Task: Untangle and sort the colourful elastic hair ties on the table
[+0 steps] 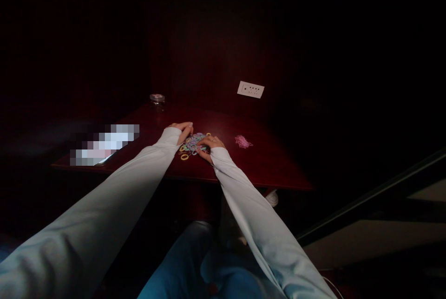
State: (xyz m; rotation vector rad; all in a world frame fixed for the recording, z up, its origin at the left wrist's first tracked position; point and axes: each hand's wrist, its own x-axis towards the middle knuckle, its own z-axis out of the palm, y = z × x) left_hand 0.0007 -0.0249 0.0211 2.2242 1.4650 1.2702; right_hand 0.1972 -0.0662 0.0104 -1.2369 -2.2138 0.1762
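A pile of small coloured elastic hair ties [193, 142], in lilac, green, yellow and other colours, lies on the dark red table [223, 171]. My left hand [183, 129] rests at the pile's far left side, its fingers loosely bent and apart from the thumb. Over the right side of the pile is my right hand [211, 143], fingers reaching left among the ties, with a gap between forefinger and thumb. Nothing can be made out held in either hand. To the right sits a separate small heap of pink hair ties [243, 141].
A small clear round container [157, 99] stands at the table's back left. On the left, a bright pixelated device [108, 146] lies near the edge. A white wall socket [251, 89] is behind the table. My legs [181, 262] are below its front edge.
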